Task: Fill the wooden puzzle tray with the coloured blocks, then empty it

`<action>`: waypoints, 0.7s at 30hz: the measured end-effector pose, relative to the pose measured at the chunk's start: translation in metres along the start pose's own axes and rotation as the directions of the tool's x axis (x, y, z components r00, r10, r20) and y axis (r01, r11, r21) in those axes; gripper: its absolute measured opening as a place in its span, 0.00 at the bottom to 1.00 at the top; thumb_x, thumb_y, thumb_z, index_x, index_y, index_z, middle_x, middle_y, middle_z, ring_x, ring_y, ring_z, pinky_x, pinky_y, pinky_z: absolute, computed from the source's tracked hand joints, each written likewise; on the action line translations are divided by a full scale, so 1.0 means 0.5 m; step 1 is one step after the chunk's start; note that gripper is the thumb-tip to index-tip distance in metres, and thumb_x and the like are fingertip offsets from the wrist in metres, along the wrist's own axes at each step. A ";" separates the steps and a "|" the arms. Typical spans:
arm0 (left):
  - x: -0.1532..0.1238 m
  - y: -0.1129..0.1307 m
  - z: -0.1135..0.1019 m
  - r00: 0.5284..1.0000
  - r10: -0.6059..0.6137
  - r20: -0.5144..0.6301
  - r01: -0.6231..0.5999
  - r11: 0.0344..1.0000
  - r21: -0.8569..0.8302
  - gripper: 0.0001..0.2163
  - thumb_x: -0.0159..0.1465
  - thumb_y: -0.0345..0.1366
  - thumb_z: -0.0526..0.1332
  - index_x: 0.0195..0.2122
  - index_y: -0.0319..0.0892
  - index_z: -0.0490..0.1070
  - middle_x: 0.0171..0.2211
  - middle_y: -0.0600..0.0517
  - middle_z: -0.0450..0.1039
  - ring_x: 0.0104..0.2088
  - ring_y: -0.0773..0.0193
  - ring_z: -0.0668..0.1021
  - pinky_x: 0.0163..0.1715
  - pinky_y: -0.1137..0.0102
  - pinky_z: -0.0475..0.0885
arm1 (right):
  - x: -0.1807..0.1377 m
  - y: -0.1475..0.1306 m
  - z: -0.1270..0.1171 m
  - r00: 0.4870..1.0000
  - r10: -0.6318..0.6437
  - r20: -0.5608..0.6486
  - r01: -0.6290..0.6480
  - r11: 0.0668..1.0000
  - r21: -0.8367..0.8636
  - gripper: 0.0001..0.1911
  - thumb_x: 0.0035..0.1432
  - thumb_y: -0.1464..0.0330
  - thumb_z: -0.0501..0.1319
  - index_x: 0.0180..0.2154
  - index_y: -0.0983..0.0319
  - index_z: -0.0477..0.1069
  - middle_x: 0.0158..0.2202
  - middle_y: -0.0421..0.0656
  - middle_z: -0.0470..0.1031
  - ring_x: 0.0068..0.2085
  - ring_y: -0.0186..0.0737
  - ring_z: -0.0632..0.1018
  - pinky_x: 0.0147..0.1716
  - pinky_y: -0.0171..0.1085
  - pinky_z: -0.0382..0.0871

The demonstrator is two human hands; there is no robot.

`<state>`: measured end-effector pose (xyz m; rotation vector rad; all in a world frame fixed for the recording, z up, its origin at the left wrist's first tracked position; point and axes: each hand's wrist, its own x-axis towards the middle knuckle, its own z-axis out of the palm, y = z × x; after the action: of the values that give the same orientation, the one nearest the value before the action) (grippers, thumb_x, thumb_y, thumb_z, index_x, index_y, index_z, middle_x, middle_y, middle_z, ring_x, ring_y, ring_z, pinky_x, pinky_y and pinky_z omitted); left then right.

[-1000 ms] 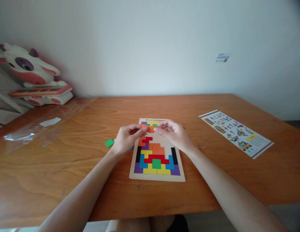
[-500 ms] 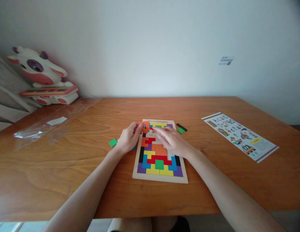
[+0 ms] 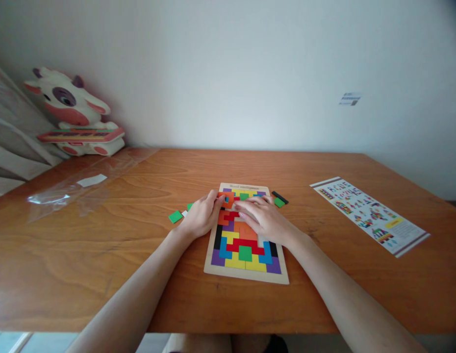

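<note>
My left hand [image 3: 201,214] pinches an orange puzzle piece [image 3: 228,198] between thumb and fingers, over the upper left of the wooden puzzle board [image 3: 246,279]. Close beside it, my right hand [image 3: 260,215] reaches over the board's upper middle, fingers stretched out and thumb apart. Its fingertips are at or just above the surface; whether they touch a piece I cannot tell. Coloured blocks fill much of the board, among them a green square [image 3: 245,253] and a red piece [image 3: 246,243]. My right hand hides part of the board's right side.
Left of the board lie a loose green piece [image 3: 175,216] and others partly behind my left hand. A black strip [image 3: 280,197] and a green piece [image 3: 279,202] lie to its right. Farther out are a printed sheet [image 3: 371,215], a clear plastic bag [image 3: 62,193] and a cow keyboard toy [image 3: 81,117].
The view has shifted slightly. My left hand has brought the orange piece a little right and down towards the board. My right fingertips have come lower, just below that piece.
</note>
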<state>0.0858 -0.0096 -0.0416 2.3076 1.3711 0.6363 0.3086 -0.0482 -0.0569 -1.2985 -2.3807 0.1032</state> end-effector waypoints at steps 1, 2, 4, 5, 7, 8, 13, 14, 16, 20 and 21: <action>0.000 0.000 0.000 1.000 -0.004 -0.002 0.004 1.000 -0.002 0.12 0.73 0.43 0.45 0.32 0.47 0.53 0.24 0.53 0.69 0.31 0.54 0.79 0.28 0.68 0.61 | 0.000 -0.002 0.000 1.000 -0.005 -0.006 0.005 1.000 -0.004 0.16 0.72 0.64 0.51 0.57 0.56 0.69 0.53 0.46 0.78 0.54 0.49 0.74 0.53 0.54 0.60; 0.000 0.000 0.000 1.000 -0.010 -0.005 0.010 1.000 -0.007 0.12 0.73 0.43 0.45 0.32 0.47 0.53 0.24 0.53 0.68 0.31 0.54 0.79 0.28 0.68 0.61 | 0.000 -0.003 0.000 1.000 -0.013 -0.007 0.013 1.000 -0.004 0.16 0.72 0.64 0.51 0.56 0.56 0.70 0.52 0.46 0.78 0.54 0.49 0.74 0.52 0.53 0.61; 0.000 -0.001 0.000 1.000 -0.022 -0.016 0.022 1.000 -0.020 0.12 0.73 0.43 0.45 0.32 0.48 0.53 0.24 0.53 0.68 0.30 0.54 0.79 0.28 0.68 0.61 | 0.001 -0.007 -0.002 0.999 -0.035 -0.002 0.035 0.999 0.006 0.16 0.72 0.64 0.51 0.56 0.56 0.70 0.52 0.46 0.78 0.54 0.48 0.74 0.52 0.51 0.62; 0.000 -0.002 0.000 0.999 -0.024 -0.021 0.024 0.999 -0.030 0.12 0.73 0.43 0.45 0.32 0.48 0.53 0.24 0.53 0.68 0.30 0.54 0.79 0.28 0.68 0.60 | 0.002 -0.008 -0.003 0.999 -0.046 0.001 0.046 0.999 0.014 0.16 0.72 0.64 0.51 0.56 0.55 0.71 0.52 0.46 0.78 0.54 0.47 0.74 0.52 0.51 0.62; 0.000 -0.003 0.000 0.999 -0.019 -0.030 0.017 0.998 -0.057 0.12 0.72 0.44 0.45 0.31 0.48 0.53 0.24 0.53 0.67 0.29 0.54 0.78 0.28 0.68 0.60 | 0.003 -0.009 -0.007 0.999 -0.053 -0.005 0.053 0.998 0.026 0.16 0.72 0.63 0.52 0.55 0.55 0.72 0.52 0.44 0.79 0.53 0.47 0.75 0.52 0.50 0.63; 0.000 -0.003 0.000 0.999 -0.015 -0.034 0.013 0.997 -0.071 0.12 0.72 0.44 0.46 0.31 0.48 0.53 0.23 0.53 0.67 0.28 0.54 0.77 0.28 0.68 0.59 | 0.003 -0.008 -0.008 0.999 -0.049 -0.014 0.050 0.998 0.029 0.15 0.71 0.63 0.52 0.54 0.55 0.72 0.52 0.44 0.79 0.53 0.46 0.75 0.52 0.50 0.63; 0.001 -0.002 0.000 0.999 -0.020 -0.037 0.014 0.991 -0.134 0.13 0.72 0.45 0.47 0.30 0.48 0.53 0.22 0.54 0.66 0.26 0.55 0.76 0.27 0.68 0.58 | 0.003 0.005 -0.004 0.999 0.005 -0.050 -0.004 1.000 0.031 0.16 0.71 0.64 0.53 0.54 0.56 0.72 0.50 0.45 0.80 0.51 0.48 0.77 0.52 0.52 0.67; 0.002 -0.002 -0.001 0.999 -0.028 -0.037 0.023 0.990 -0.141 0.13 0.72 0.45 0.47 0.30 0.48 0.53 0.22 0.54 0.66 0.26 0.55 0.75 0.27 0.68 0.58 | 0.003 0.006 -0.003 0.999 0.011 -0.047 -0.010 0.999 0.030 0.16 0.70 0.64 0.53 0.55 0.56 0.71 0.50 0.45 0.80 0.51 0.48 0.77 0.52 0.53 0.67; 0.003 -0.003 -0.001 0.998 -0.049 -0.040 0.042 0.987 -0.153 0.13 0.72 0.45 0.47 0.30 0.48 0.53 0.22 0.54 0.66 0.25 0.56 0.75 0.27 0.68 0.57 | 0.002 0.005 -0.003 0.999 0.006 -0.050 -0.005 1.000 0.027 0.16 0.70 0.64 0.53 0.55 0.55 0.71 0.51 0.45 0.79 0.51 0.49 0.76 0.52 0.54 0.67; 0.006 -0.008 0.003 0.996 -0.070 -0.047 0.061 0.982 -0.178 0.13 0.72 0.45 0.47 0.31 0.48 0.54 0.22 0.54 0.68 0.25 0.56 0.75 0.27 0.68 0.58 | 0.002 -0.007 -0.007 0.997 -0.054 -0.046 0.057 0.997 0.055 0.16 0.71 0.65 0.52 0.56 0.53 0.71 0.52 0.43 0.79 0.52 0.47 0.76 0.52 0.52 0.67; 0.007 -0.010 0.004 0.996 -0.075 -0.046 0.065 0.980 -0.187 0.13 0.72 0.45 0.47 0.31 0.48 0.55 0.23 0.54 0.69 0.25 0.56 0.75 0.27 0.68 0.58 | 0.003 -0.009 -0.007 0.997 -0.071 -0.039 0.073 0.995 0.070 0.16 0.71 0.65 0.52 0.56 0.52 0.71 0.52 0.43 0.79 0.52 0.46 0.76 0.53 0.51 0.68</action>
<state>0.0848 -0.0047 -0.0454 2.1010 1.3490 0.7729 0.3059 -0.0501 -0.0520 -1.1706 -2.3673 0.1404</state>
